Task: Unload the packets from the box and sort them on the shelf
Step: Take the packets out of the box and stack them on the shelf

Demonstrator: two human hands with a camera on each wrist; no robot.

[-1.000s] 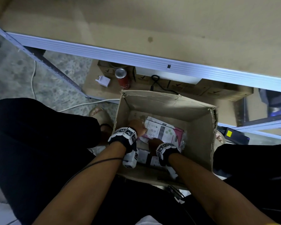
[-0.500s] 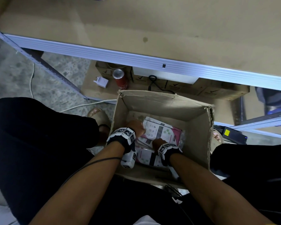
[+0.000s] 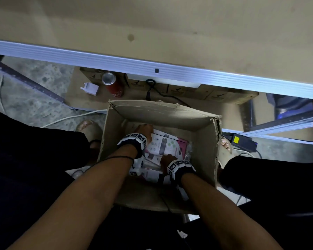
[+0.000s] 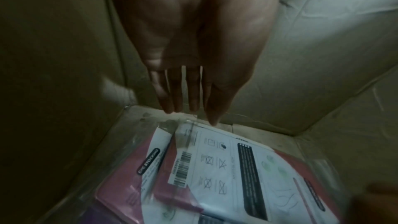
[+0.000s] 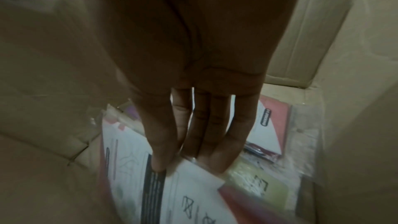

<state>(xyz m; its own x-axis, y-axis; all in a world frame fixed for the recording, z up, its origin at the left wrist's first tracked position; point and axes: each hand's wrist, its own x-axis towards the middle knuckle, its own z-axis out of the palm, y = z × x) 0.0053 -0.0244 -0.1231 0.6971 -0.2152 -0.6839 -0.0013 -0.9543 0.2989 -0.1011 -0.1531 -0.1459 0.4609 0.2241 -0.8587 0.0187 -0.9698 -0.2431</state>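
Both forearms reach down into the open brown cardboard box (image 3: 204, 147) standing on the floor between the person's legs. Inside the box, the right hand (image 3: 165, 159) lies at the near edge of the topmost white-and-pink plastic-wrapped packet (image 3: 165, 144); the right wrist view shows its fingers (image 5: 189, 134) straight and close together, tips touching the packet's printed white face. No grasp is visible. The left hand (image 3: 145, 129) is at the far left corner of the same packet, close to the box's left wall; its fingers (image 4: 183, 91) are extended and held together, tips at the packet's clear plastic edge, holding nothing. Further packets (image 3: 148, 175) lie stacked beneath and nearer the box's near wall, partly covered by the wrists.

Beyond the box, on a flat brown board on the floor, stand a red drinks can (image 3: 113, 85) and, to its left, a white plug adapter (image 3: 90, 88). Above the box runs the pale metal front rail of the shelf (image 3: 224, 79), with its tan shelf board behind.
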